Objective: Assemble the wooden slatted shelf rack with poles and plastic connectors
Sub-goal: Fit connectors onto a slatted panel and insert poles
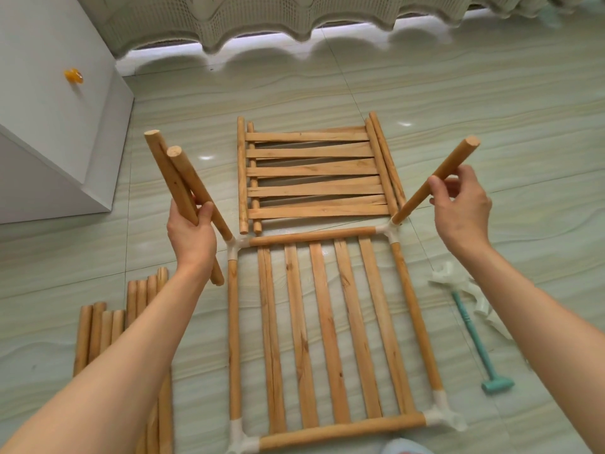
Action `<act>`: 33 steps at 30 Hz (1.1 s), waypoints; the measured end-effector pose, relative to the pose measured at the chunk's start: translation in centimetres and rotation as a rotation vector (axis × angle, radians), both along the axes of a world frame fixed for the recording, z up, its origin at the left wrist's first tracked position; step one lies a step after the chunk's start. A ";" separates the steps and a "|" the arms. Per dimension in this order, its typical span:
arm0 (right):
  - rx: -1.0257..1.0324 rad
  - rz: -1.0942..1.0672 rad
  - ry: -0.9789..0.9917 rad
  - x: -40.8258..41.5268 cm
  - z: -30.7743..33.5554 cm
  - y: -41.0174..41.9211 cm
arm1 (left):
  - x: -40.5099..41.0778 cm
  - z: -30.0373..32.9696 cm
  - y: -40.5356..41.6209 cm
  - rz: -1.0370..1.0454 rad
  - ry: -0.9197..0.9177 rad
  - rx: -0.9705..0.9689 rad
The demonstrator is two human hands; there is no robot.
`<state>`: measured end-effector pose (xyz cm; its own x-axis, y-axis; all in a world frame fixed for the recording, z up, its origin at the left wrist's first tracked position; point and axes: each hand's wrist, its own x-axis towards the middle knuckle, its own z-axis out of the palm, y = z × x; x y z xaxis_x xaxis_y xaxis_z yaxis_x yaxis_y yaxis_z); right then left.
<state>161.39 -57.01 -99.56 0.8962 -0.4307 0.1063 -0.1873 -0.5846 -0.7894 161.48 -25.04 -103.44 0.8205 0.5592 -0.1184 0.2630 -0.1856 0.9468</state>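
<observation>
**Ana:** Your right hand (pixel 458 204) pinches the right pole (pixel 432 181) with thumb and fingertips. Its low end sits at the far right connector (pixel 388 231) of the shelf frame (pixel 327 326). Is it in all the way?

**Ben:** I can't tell. You should push straight down along the pole, not sideways. It leans out to the right now, so stand it up first.

**Ana:** And your left hand (pixel 191 234)?

**Ben:** Its fingers curl around two poles (pixel 178 183). One more pole (pixel 209 204) just beside them goes down to the far left connector (pixel 238 245). I can't tell if you hold that one too.

**Ana:** If a pole feels loose?

**Ben:** Tap its top with the little green hammer (pixel 474 342) on the floor at your right. More poles (pixel 101 326) wait near left. The other slatted shelves (pixel 314 172) lie just past the frame.
</observation>
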 end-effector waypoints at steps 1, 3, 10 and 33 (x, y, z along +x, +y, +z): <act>-0.002 -0.001 0.001 0.3 0.0 0.2 | 0.0 -0.1 0.1 -0.009 -0.003 0.001; -0.008 0.002 0.004 0.9 0.0 0.5 | -0.1 -0.2 0.2 -0.018 -0.009 -0.001; -0.049 0.007 0.069 1.9 -0.3 -0.3 | -0.3 0.1 0.5 -0.034 0.007 -0.008; 0.403 0.511 0.399 -10.7 3.3 11.0 | -12.3 6.2 1.3 -0.752 0.298 -0.027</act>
